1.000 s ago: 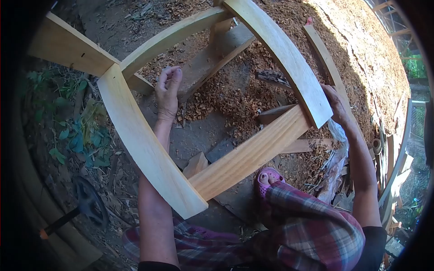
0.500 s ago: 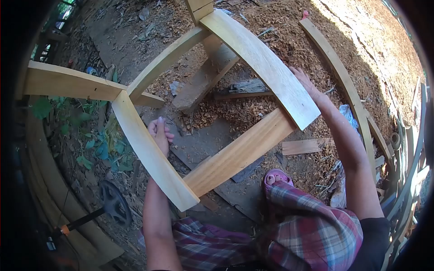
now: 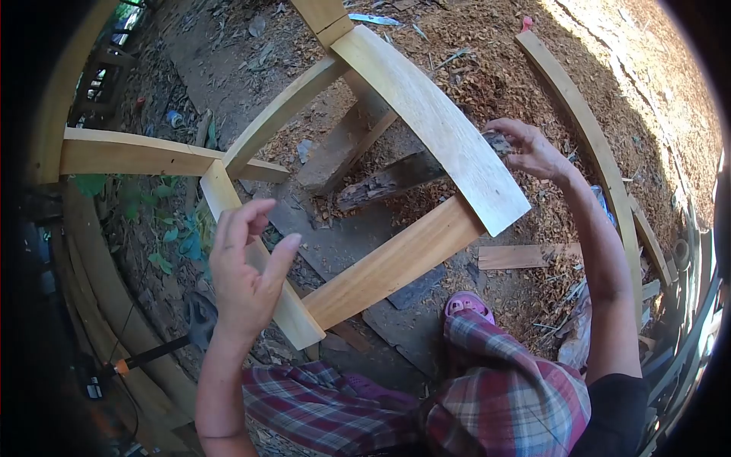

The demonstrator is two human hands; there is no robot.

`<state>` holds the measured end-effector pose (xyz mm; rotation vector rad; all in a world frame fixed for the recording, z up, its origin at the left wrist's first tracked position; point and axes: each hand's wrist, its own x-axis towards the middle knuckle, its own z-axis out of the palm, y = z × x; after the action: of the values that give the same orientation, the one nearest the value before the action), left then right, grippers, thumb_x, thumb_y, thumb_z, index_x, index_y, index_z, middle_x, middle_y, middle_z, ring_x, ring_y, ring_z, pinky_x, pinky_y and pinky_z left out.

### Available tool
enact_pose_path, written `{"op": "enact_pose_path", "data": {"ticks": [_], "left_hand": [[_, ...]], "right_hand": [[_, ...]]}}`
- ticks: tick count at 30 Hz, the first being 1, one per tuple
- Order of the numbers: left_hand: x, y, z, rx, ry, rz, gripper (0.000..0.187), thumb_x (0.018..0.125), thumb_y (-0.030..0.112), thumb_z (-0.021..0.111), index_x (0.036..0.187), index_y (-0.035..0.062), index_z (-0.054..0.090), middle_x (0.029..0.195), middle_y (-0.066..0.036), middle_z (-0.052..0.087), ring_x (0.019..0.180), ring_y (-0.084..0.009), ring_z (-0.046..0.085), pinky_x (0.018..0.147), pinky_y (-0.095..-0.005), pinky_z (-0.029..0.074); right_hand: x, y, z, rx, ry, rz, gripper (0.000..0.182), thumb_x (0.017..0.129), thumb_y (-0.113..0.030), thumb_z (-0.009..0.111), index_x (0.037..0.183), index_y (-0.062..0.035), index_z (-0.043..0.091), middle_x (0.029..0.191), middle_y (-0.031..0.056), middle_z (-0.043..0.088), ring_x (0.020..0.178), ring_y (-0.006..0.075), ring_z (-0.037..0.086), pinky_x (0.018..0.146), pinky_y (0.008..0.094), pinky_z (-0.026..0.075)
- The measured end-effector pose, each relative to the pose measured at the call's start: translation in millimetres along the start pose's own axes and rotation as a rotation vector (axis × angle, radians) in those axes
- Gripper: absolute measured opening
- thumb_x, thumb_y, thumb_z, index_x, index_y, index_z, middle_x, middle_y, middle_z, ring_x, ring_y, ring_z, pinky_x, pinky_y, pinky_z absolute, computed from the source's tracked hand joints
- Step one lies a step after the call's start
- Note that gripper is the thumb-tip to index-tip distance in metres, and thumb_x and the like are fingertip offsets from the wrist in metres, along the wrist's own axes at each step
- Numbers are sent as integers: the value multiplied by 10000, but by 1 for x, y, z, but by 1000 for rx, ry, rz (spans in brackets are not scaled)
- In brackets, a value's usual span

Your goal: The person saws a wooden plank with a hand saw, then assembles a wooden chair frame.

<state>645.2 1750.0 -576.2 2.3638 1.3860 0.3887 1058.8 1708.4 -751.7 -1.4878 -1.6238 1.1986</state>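
A pale wooden frame [image 3: 396, 259] of joined boards stands before me, its wide right board [image 3: 434, 126] curving toward me. My left hand [image 3: 247, 266] is raised over the frame's left board [image 3: 219, 186], fingers bent and thumb apart, with nothing in it. Beyond the right board, my right hand [image 3: 537, 152] has its fingers curled around the end of a dark, weathered wood piece [image 3: 396, 179]. That piece passes under the right board, which hides its middle, and its rough other end shows inside the frame.
A thick wooden block [image 3: 339, 148] lies beneath the frame. Wood chips [image 3: 487, 65] cover the ground. To the right are a long curved plank [image 3: 586, 133] and a short flat board [image 3: 525, 257]. A black handwheel [image 3: 199, 320] on a shaft is at lower left.
My left hand has risen from beneath the left board to above it. The weathered wood piece has turned and shifted under the frame, its right end now in my right hand.
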Motion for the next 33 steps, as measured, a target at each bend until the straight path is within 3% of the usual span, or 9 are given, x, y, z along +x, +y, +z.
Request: {"op": "enact_pose_path", "data": {"ticks": [4,10,11,16,19,24,27,30,33], "left_hand": [[59,11,61,318,-80,260,761,718,324,809,1345,65,463,1205,-197,553,1123,-370,539,970,-428,426],[105,-10,89,107,-258,-17,621,762,292,762,1273,27,528,1262,-199,540,1176,-365,522,1001,-434,416],[105,-15,90,108,-258,-23,621,762,292,762,1273,27,528,1262,-199,540,1176,-365,522,1001,-434,416],[104,-18,92,172,-128,54,500,853,302,653,1266,59,513,1155,-196,549,1107,-374,529,982,-455,425],[101,-23,101,53,-80,69,520,859,304,645,1272,26,499,1169,-232,572,1108,-382,557,976,-429,424],[97,-26,108,7,-160,56,538,901,333,595,1319,38,426,1190,-249,558,1127,-395,548,969,-444,431],[94,-32,108,22,-139,88,535,921,355,572,1322,39,412,1193,-255,556,1126,-406,548,967,-447,436],[96,-41,106,81,-73,122,523,933,376,558,1317,50,415,1198,-240,561,1116,-408,551,970,-448,443],[107,-53,96,198,-104,243,498,940,374,543,1342,114,409,1246,-187,556,1144,-380,538,996,-460,430]], "right_hand": [[39,-29,4,44,-13,-159,543,762,-62,771,1256,-76,546,1170,54,613,1099,178,593,987,338,489],[104,-30,-2,93,-43,-130,511,790,-38,734,1260,-110,548,1158,41,624,1077,135,581,941,303,507],[112,-25,-3,69,-32,-319,512,795,-48,735,1263,-137,547,1139,48,632,1067,140,581,946,310,500],[128,-23,-5,20,-67,-221,583,773,-14,697,1311,-162,527,1181,6,599,1102,116,535,1003,310,446],[131,-28,-6,-40,-38,-176,721,740,-179,805,1375,-238,470,1213,37,590,1171,194,524,1035,390,427],[145,-25,-7,-382,-21,-353,920,626,-222,826,1442,-267,403,1407,107,466,1348,290,392,1133,450,337],[141,-39,-10,-68,-134,-42,872,644,-228,842,1420,-255,444,1436,85,454,1334,257,418,1122,443,350],[138,-35,-10,36,-76,-184,894,666,-259,855,1440,-177,417,1397,86,503,1313,226,451,1121,440,345],[140,-21,-2,155,-94,-13,874,702,-258,846,1451,-160,407,1378,58,522,1266,175,476,1099,399,361]]}}
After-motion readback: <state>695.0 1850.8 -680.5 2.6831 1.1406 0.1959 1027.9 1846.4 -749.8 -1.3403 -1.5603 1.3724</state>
